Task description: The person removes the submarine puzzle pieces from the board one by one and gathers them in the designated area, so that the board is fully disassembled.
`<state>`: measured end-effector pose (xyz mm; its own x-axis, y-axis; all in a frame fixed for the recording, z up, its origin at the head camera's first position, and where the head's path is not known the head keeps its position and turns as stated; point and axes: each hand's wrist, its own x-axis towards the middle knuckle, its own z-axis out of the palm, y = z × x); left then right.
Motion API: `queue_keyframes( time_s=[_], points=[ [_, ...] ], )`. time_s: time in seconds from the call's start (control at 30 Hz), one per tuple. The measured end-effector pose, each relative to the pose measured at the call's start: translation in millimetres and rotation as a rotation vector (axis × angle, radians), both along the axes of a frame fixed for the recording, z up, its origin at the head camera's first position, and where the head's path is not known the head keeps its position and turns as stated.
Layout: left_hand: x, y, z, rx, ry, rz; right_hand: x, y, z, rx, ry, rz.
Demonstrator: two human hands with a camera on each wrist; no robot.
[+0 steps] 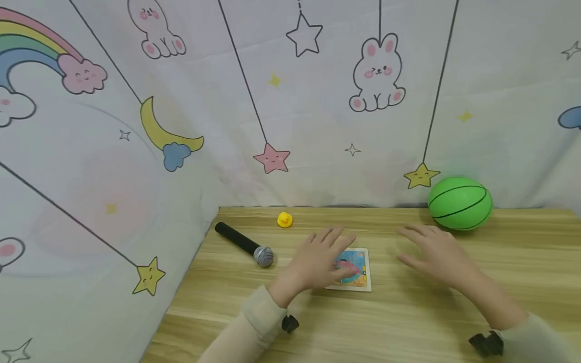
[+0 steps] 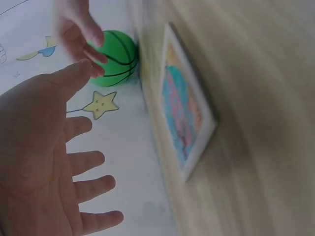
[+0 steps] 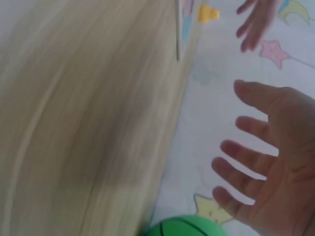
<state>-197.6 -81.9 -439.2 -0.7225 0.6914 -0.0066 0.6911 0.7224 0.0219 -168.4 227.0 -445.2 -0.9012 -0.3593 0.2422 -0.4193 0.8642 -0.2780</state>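
Observation:
My left hand hovers with fingers spread over a flat picture puzzle with a white border, hiding its left part in the head view. In the left wrist view the puzzle lies on the wooden table, a gap between it and the palm. To the right, my right hand is held above the table with relaxed fingers and nothing in it. Behind that hand sits a green ball with black lines, at the table's back edge.
A black microphone with a silver head lies at the left of the table. Near the back edge stands a small yellow rubber duck. A white curtain with cartoon prints hangs behind and on the left side.

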Motion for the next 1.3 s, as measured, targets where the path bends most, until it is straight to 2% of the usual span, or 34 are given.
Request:
queue_keyframes(
  time_s=[0.23,0.43,0.7,0.93,1.13,1.3],
  points=[
    [7.9,4,-27.5,-0.033,-0.095,-0.017,-13.3,-29,-14.8,-0.114,-0.128,0.051],
    [10.4,4,-41.1,-0.05,-0.135,-0.034,-25.9,-53,-29.9,-0.155,-0.189,0.06],
    [11.2,4,-47.5,-0.067,-0.126,-0.05,-37.5,-72,-41.8,-0.163,-0.238,0.039],
    [11.5,5,-49.4,-0.073,-0.137,-0.06,-37.9,-76,-44.2,-0.147,-0.267,-0.006],
    [12.5,5,-50.4,-0.086,-0.1,-0.082,-36.8,-78,-43.6,-0.168,-0.291,-0.031],
    [13.2,6,-50.0,-0.088,-0.097,-0.08,-38.2,-78,-42.8,-0.169,-0.301,-0.028]
  ],
)
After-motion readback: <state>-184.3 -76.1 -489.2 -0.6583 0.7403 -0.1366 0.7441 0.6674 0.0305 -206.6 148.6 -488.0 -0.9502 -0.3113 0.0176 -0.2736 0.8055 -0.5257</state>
